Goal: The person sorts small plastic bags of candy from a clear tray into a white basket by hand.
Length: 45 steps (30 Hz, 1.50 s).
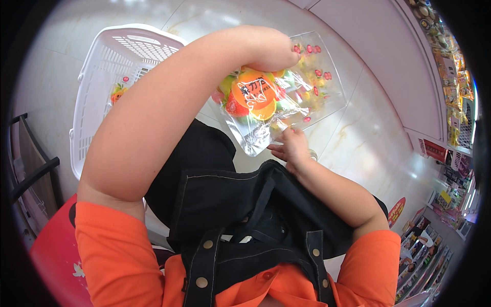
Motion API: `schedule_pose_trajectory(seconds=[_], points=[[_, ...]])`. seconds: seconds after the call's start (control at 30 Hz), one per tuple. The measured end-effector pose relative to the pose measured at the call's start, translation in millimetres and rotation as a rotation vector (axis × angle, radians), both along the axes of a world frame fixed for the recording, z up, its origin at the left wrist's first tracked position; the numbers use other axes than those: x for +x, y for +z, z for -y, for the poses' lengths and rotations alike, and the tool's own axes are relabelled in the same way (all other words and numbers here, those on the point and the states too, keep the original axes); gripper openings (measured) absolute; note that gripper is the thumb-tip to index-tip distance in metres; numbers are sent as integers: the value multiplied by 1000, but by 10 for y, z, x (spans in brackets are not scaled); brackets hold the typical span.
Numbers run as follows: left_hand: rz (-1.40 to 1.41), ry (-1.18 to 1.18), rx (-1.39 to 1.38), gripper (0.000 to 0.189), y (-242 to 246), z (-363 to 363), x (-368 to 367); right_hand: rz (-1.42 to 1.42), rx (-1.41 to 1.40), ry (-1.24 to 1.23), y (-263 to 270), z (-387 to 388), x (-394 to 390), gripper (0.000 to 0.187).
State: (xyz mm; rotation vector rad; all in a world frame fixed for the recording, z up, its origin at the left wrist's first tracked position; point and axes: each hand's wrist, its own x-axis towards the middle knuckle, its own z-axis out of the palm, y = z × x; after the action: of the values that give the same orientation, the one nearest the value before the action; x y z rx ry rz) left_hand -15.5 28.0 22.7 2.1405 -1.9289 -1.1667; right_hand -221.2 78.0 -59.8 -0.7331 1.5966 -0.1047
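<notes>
A clear plastic bag (pixel 255 92) printed with oranges, strawberries and other fruit is held in front of me, above the floor. Its right part is transparent, with small red and yellow prints. My left hand (pixel 278 51) reaches across and grips the bag's far side, most of its fingers hidden. At the near edge, my right hand (pixel 293 147) pinches the plastic, with its lower fingers spread. To the left, a white plastic basket (pixel 87 96) stands on the floor, partly covered by my left arm. Inside it shows a similar fruit-printed bag (pixel 118 92).
A roll of tape (pixel 313 154) is partly visible beside my right wrist. Shelves with packaged snacks (pixel 452 88) run along the right. A red seat or stool (pixel 57 245) is at lower left, near a dark-framed rack (pixel 36 169). People (pixel 424 240) are far off at lower right.
</notes>
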Motion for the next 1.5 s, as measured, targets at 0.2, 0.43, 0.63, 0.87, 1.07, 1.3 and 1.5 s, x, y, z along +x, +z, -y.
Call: schedule_pose_trajectory(seconds=[0.2, 0.43, 0.63, 0.87, 1.07, 1.3, 1.5], points=[[-14, -22, 20, 42, 42, 62, -46, 3, -47, 98, -428, 42, -136, 24], [-10, -11, 15, 43, 11, 68, -44, 8, -106, 116, -569, 39, -101, 18], [-28, -2, -24, 44, 25, 35, -13, 18, -164, 94, -452, 129, -43, 18], [-54, 31, -3, 43, -11, 81, -13, 146, 28, 83, -550, 124, -208, 27], [-289, 243, -63, 41, -15, 55, -11, 17, 339, 771, 721, 583, -280, 38], [-849, 460, -132, 39, 44, 80, -332, 606, -175, 453, 1286, 942, -230, 60], [-897, 421, -262, 40, 67, 25, -454, 661, -44, 451, 1372, 862, -22, 53]])
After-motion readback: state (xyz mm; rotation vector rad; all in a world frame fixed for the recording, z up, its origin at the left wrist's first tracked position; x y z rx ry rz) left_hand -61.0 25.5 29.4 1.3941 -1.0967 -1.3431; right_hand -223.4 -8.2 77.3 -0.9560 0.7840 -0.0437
